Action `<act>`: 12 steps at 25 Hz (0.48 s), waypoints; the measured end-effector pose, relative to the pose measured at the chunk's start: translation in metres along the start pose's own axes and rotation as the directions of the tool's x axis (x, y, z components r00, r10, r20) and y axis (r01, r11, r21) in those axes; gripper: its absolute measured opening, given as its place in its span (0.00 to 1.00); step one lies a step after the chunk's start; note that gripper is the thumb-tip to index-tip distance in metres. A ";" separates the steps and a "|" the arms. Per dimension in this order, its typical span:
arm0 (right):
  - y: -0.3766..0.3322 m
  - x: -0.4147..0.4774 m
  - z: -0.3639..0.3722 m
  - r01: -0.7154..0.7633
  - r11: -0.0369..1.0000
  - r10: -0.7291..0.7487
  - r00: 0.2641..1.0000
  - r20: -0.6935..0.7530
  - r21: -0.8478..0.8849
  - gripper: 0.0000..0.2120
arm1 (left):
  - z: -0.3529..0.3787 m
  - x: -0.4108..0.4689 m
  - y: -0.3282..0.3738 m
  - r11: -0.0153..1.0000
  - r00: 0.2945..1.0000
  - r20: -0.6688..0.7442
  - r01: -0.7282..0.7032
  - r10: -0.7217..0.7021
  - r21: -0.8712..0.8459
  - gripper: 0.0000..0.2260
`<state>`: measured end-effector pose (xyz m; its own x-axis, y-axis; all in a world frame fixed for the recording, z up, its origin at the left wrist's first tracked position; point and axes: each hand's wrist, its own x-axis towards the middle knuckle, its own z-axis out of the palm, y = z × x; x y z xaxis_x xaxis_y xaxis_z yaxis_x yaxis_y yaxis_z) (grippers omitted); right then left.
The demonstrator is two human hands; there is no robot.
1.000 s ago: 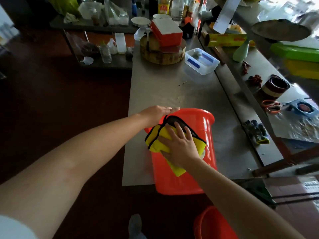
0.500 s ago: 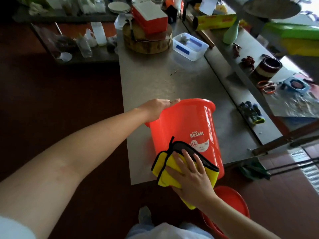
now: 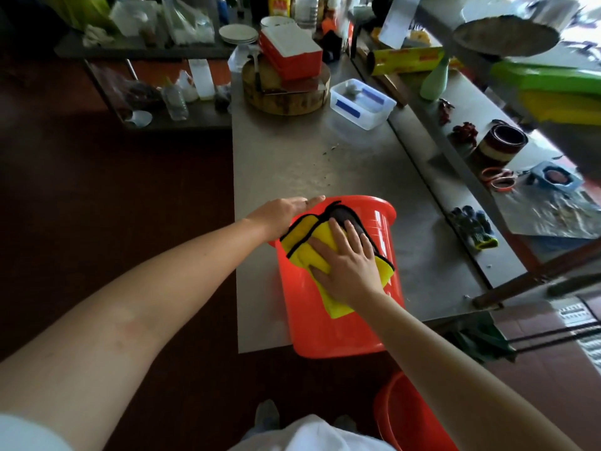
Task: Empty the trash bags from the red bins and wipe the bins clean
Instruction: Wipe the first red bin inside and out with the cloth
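the fingers [image 3: 338, 234] of the right hand [image 3: 348, 265] are spread and straight, grasping nothing. they press a bunched yellow cloth [image 3: 300, 244] flat against the outer wall of the red bin [image 3: 341, 323]. because the cloth is only pinned under the palm, a hard stroke could roll it up or let it slide off the slick plastic, and the hand would skid.

the left hand [image 3: 283, 213] rests at the bin's rim with its fingers laid out straight. the thumb is hidden, so i cannot tell whether it hooks the rim. a flat hand probably gives a weak hold.

the bin lies tipped, mouth pointing away from the person. its base juts past the near edge of the tabletop [image 3: 292, 157]. that overhang looks like the main risk: a downward push from the wiping hand could lever the bin off the edge and drop it toward the person's feet, or onto the second red bin [image 3: 400, 415] standing on the floor just below. the round wall could also roll sideways under an uneven push.
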<state>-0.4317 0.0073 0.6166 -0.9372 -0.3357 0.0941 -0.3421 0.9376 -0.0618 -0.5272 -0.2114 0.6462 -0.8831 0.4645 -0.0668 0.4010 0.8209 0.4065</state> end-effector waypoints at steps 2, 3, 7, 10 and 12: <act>0.002 -0.030 0.008 0.009 1.000 -0.009 0.999 -0.043 0.011 0.28 | -0.002 -0.002 0.000 0.998 1.000 -0.003 0.023 -0.023 0.050 0.39; 0.003 -0.049 0.014 0.011 1.000 -0.010 0.999 -0.054 0.016 0.28 | -0.003 -0.003 0.000 0.998 1.000 -0.004 0.030 -0.030 0.054 0.40; 0.012 -0.122 0.032 0.027 0.998 -0.023 0.996 -0.083 0.049 0.29 | -0.002 -0.003 0.006 0.999 0.999 -0.003 0.045 -0.045 0.014 0.38; 0.015 -0.142 0.033 0.030 0.997 -0.025 0.997 -0.076 0.073 0.29 | -0.002 -0.002 0.008 0.982 0.993 -0.004 0.119 -0.121 -0.149 0.30; 0.016 -0.133 0.029 -0.006 0.995 0.013 0.997 -0.072 0.104 0.28 | -0.001 -0.003 0.013 0.980 0.991 -0.034 0.124 -0.131 -0.157 0.27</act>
<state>-0.3143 0.0640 0.5748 -0.9343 -0.3159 0.1651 -0.3420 0.9251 -0.1650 -0.5201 -0.2026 0.6523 -0.9359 0.3410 -0.0885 0.2448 0.8100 0.5329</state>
